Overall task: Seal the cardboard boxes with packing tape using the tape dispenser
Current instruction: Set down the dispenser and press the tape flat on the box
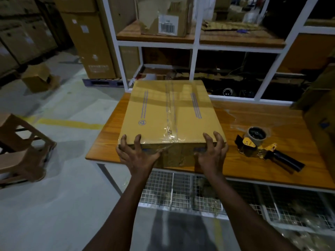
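Observation:
A flat brown cardboard box [170, 113] lies on the left end of the wooden table [253, 160]. Clear packing tape [171, 109] runs along its centre seam and folds over the near edge. My left hand [137, 154] grips the box's near left corner, fingers over the top edge. My right hand [212, 151] grips the near right corner the same way. The tape dispenser [262, 147], yellow and black with a roll on it, lies on the table to the right of the box, untouched.
White-framed shelves [194, 57] with cartons stand behind the table. Another brown box [320, 105] sits at the table's right end. A plastic stool [23, 151] stands on the floor at left. Wire-mesh bins [181, 191] are under the table.

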